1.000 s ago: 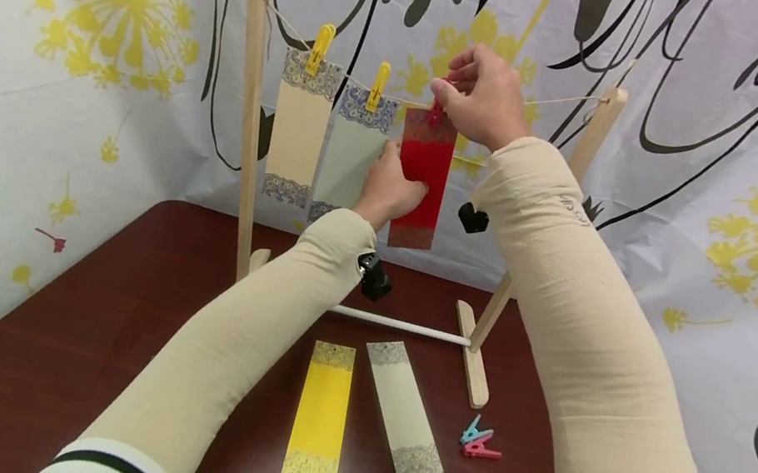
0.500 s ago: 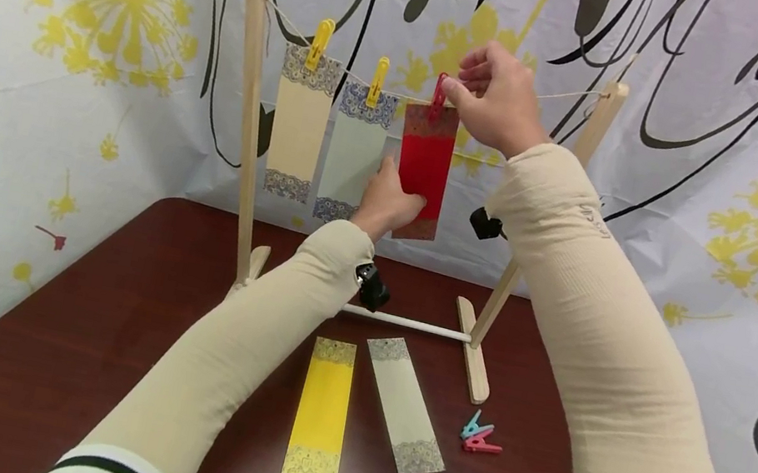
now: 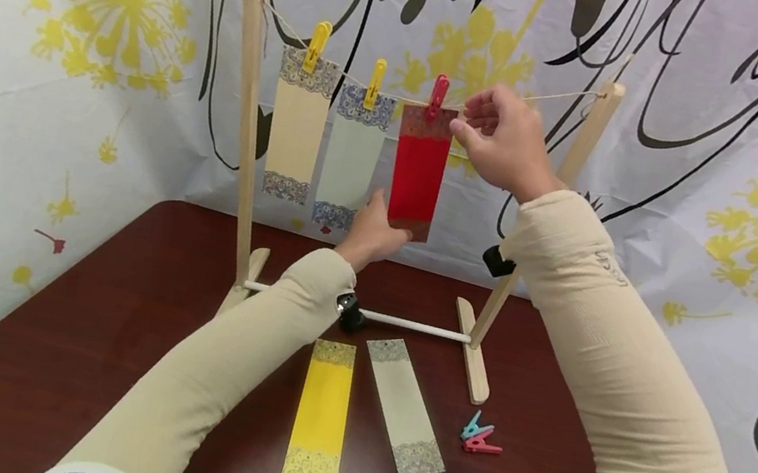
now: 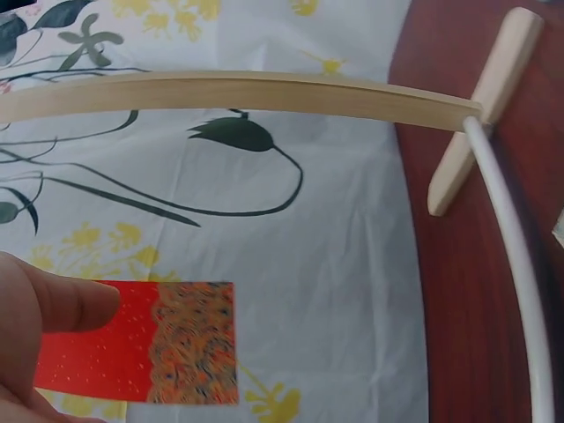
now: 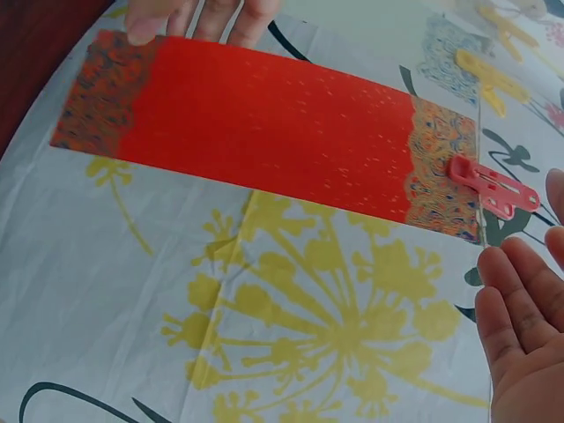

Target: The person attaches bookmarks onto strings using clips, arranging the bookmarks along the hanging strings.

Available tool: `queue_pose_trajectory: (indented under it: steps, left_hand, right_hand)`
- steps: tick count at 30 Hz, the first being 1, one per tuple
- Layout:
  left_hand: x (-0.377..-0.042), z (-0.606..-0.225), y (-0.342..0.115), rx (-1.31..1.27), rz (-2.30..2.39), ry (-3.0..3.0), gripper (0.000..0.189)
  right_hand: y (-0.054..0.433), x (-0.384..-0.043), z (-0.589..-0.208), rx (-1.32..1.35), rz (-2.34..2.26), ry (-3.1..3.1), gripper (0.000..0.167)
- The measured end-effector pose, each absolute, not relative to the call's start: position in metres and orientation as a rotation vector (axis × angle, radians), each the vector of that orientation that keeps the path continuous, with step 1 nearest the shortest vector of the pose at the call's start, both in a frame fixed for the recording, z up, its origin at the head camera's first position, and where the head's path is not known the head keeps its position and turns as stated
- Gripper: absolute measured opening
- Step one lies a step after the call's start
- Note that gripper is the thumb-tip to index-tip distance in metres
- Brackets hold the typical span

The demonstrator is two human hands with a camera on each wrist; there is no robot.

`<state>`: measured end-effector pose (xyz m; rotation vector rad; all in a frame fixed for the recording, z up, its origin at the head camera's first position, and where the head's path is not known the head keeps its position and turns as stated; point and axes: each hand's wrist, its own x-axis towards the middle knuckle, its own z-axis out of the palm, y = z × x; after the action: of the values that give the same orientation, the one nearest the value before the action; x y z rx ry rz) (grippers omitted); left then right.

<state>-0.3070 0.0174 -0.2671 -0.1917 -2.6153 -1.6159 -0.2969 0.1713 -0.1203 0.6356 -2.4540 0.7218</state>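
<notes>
A red card (image 3: 418, 172) with patterned ends hangs from the string (image 3: 559, 97), held at its top by a red clothespin (image 3: 437, 97). My left hand (image 3: 373, 234) is at the card's lower left edge. Its thumb (image 4: 84, 304) lies over the card's front, and the fingers look extended, partly hidden behind the edge in the right wrist view. Just right of the clothespin, my right hand (image 3: 506, 140) has loosely bent fingers with nothing between them; the clothespin (image 5: 493, 185) is apart from it.
A cream card (image 3: 297, 129) and a pale green card (image 3: 352, 156) hang from yellow clothespins on the wooden rack (image 3: 246, 128). On the table (image 3: 105, 323) lie a yellow card (image 3: 321, 412), a grey-green card (image 3: 405, 409), a blue clothespin (image 3: 474, 428) and a pink clothespin (image 3: 483, 443).
My right hand has let go of the red clothespin and moved right and down. My left hand has slid down toward the red card's bottom edge. The card stays hanging.
</notes>
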Motion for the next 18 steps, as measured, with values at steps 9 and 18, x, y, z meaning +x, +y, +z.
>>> queue_pose_trajectory:
  steps: [9,18]
  left_hand:
    - [-0.292,-0.283,0.006,-0.280,-1.524,-2.729,0.086]
    - [-0.281,-0.296,-0.008,-0.272,-1.450,-2.773,0.085]
  right_hand:
    - [0.187,-0.291,-0.146,0.689,0.782,-2.413,0.029]
    - [0.207,-0.283,-0.180,0.714,0.819,-2.355,0.025]
